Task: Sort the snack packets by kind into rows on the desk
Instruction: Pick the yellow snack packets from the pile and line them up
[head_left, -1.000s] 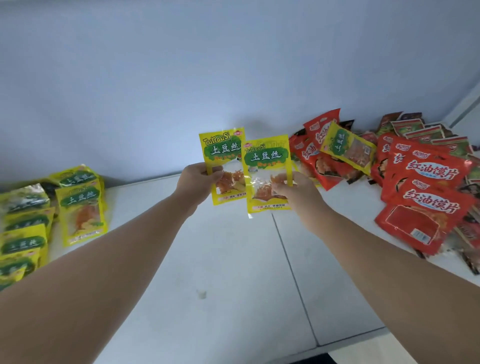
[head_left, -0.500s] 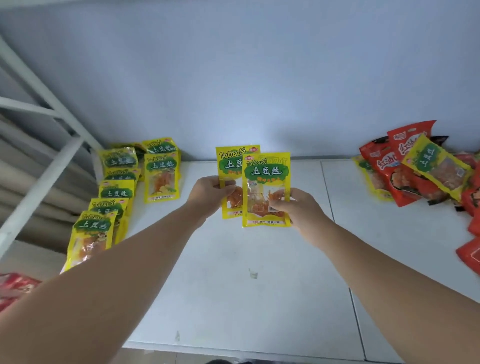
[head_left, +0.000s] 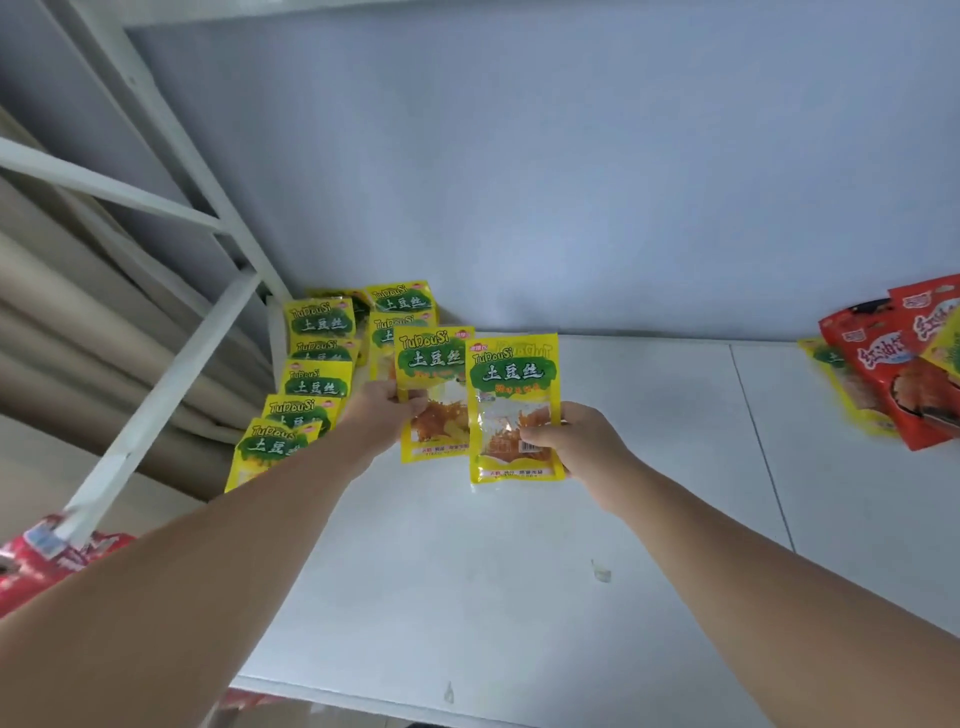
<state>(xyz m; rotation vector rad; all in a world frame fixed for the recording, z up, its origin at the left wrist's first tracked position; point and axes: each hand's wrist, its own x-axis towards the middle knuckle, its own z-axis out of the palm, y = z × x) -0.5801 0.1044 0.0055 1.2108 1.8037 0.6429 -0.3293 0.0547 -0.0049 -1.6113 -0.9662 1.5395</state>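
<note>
1. Fingers (head_left: 414, 407) of the left hand (head_left: 382, 418) curl round the left edge of the first yellow packet (head_left: 434, 364), with the thumb on its printed face, pinching it at about mid-height.
2. The right hand (head_left: 584, 441) pinches the second yellow packet (head_left: 514, 384) by its right edge, thumb laid across the clear window. This packet overlaps the other's right edge and sits a little nearer the person.
3. Both packets stand upright with their lettering readable and their long axes pointing away from the person. They are held over the far left part of the desk (head_left: 519, 571). Whether either bottom edge touches the surface cannot be told.
4. The coming move turns on one relation. The yellow rows (head_left: 317, 376) lie to the left of the hands in the corner by the wall, in two columns running toward the person, lettering the same way up. The left hand is the nearer one, and its packet already covers part of the right-hand column. Since the axes match, I judge no turning is needed, only a short carry leftward and a set-down at a column's near end.
5. Further out, red packets (head_left: 883, 374) with a yellow one among them lie unsorted at the far right, well apart. A white frame (head_left: 156, 384) slants past the desk's left edge.
</note>
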